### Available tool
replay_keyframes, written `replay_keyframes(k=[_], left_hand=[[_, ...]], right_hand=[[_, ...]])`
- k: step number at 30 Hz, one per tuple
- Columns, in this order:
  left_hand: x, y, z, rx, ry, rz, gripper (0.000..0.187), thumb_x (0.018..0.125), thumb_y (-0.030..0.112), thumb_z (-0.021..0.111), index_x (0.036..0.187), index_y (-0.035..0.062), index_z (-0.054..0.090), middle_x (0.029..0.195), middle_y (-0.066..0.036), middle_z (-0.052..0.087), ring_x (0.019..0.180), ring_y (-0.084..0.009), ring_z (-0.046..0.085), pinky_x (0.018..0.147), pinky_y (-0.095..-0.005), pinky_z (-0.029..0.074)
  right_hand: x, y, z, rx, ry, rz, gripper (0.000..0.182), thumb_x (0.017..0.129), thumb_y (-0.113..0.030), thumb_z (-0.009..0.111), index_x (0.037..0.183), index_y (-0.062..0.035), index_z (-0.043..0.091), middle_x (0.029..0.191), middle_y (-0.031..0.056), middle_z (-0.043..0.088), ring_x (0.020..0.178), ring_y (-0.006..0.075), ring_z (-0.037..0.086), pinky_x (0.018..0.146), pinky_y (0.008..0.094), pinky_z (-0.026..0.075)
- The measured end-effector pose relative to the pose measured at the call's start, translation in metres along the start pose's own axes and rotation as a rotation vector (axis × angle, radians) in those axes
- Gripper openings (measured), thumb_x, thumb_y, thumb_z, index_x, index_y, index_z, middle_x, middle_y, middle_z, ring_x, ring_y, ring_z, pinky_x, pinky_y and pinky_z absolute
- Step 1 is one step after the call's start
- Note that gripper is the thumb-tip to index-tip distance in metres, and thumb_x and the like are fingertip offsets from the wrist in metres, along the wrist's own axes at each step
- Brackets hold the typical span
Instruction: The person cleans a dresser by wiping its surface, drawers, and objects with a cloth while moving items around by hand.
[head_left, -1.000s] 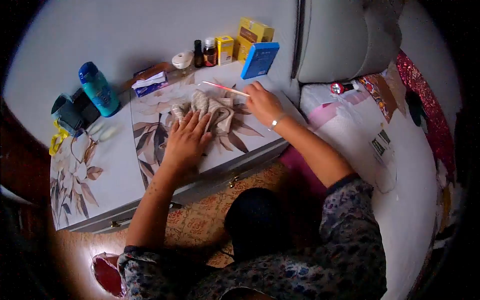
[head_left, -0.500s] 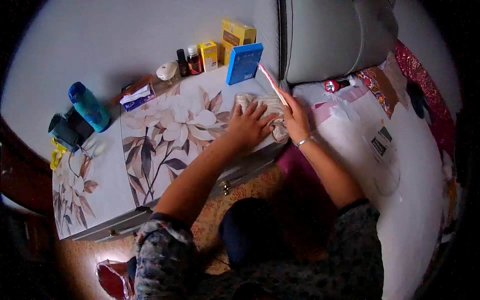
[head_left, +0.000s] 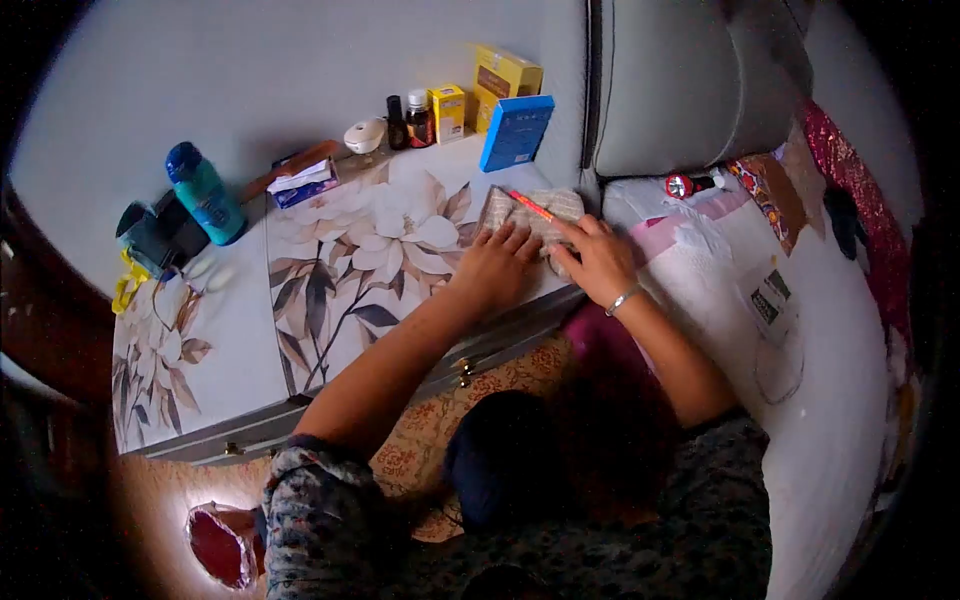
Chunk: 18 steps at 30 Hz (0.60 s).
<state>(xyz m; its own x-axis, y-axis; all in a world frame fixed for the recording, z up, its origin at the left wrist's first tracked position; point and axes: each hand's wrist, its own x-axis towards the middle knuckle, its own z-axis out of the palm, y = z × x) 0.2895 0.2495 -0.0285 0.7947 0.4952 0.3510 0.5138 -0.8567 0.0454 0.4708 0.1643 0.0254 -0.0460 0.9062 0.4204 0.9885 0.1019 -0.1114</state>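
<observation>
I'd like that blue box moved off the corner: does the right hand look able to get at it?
Probably yes: the right hand is near the blue box, though the grip already holds a slim red stick.

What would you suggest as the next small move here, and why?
Perhaps slide the crumpled beige cloth left with the flat left hand: it already lies near the flower-patterned top's right end.
</observation>
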Motion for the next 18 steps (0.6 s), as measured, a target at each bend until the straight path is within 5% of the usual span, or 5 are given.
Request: replay_keyframes(k=[8,18], left_hand=[[-0.108,0.001,-0.072,-0.186,-0.033,-0.022,0.054,0.092,0.035,0.052,0.136,0.0068,0.042,0.141,-0.015,0.042,0.131,-0.0313,0.04,0.109,-0.0451,0.031],[-0.198,-0.021,-0.104,-0.102,0.14,-0.323,0.043,0.086,0.021,0.061,0.125,0.0041,0.052,0.133,-0.015,0.05,0.126,-0.0316,0.045,0.107,-0.045,0.033]], right_hand=[[0.015,-0.036,0.013,0.031,-0.11,-0.35,0.037,0.086,-0.03,0.061,0.122,-0.0206,0.061,0.108,0.0098,0.055,0.099,0.0283,0.056,0.08,0.0378,0.048],[0.135,-0.101,0.105,-0.022,-0.043,-0.174,0.03,0.089,-0.033,0.053,0.111,-0.0167,0.065,0.112,0.0135,0.058,0.098,0.0343,0.06,0.074,0.046,0.051]])
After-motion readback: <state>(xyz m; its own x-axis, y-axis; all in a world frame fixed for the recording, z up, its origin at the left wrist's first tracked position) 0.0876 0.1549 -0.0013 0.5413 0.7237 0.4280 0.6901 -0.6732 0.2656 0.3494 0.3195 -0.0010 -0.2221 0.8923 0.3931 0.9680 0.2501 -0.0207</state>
